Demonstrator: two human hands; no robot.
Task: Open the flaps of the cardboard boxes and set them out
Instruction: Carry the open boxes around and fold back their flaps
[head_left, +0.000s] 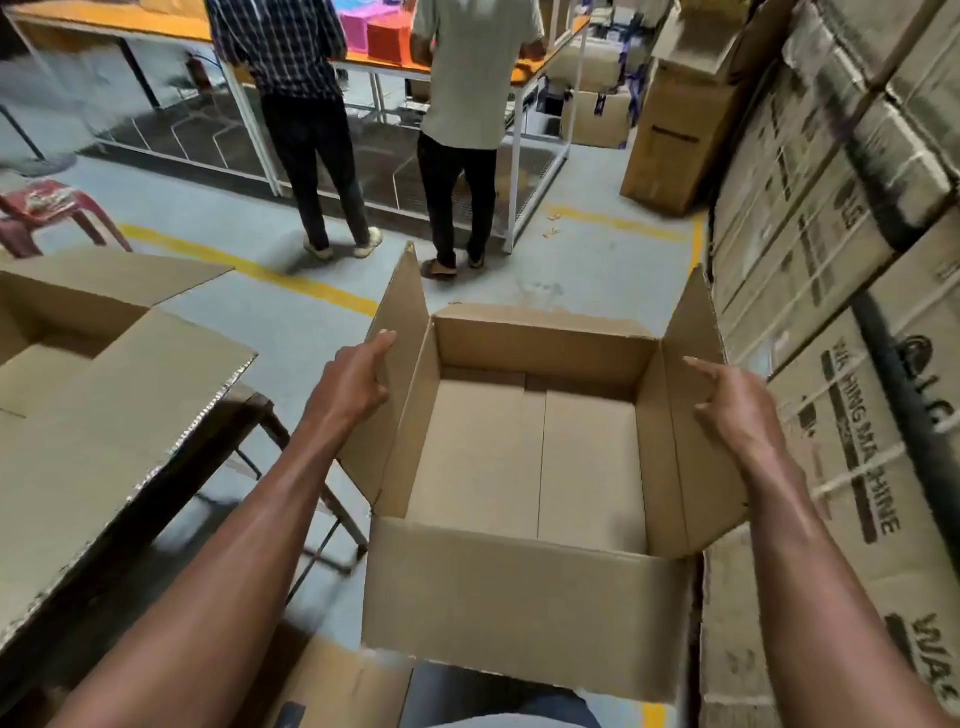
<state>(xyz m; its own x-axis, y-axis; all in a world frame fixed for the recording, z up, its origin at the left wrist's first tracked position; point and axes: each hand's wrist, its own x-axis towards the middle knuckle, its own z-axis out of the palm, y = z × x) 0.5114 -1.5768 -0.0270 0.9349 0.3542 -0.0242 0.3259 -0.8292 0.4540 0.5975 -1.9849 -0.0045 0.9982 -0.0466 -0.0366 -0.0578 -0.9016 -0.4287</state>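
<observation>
"Box (530, 457) is open at the top, all four flaps up or out, and it sits low in front of the person, between the table (171, 467) on their left and the stacked cartons (831, 322) on their right."

"And the hands?"

"The left hand (358, 379) is against the outside of the left flap (402, 364), forefinger stretched along the card, the other fingers curled loosely. I cannot tell whether it actually pinches the flap. The right hand (737, 400) is at the right flap (696, 415), forefinger out too, the rest half bent; it looks like touching more than gripping."

"What worries you?"

"Nothing under the box shows, so I'd guess those two flaps carry it. With so light a hold it could slip or tip toward the person. The right flap is just beside the stack (very little room there), so swinging it wider may catch. And two people (374, 130) stand at the bench (550, 47) ahead, so a box set out carelessly that way lands at their heels."

"Any writing?"

"On the cartons, a round LG mark and 'WASHING MACHINE' in dark capitals, partly cut off. The box itself shows none."
</observation>
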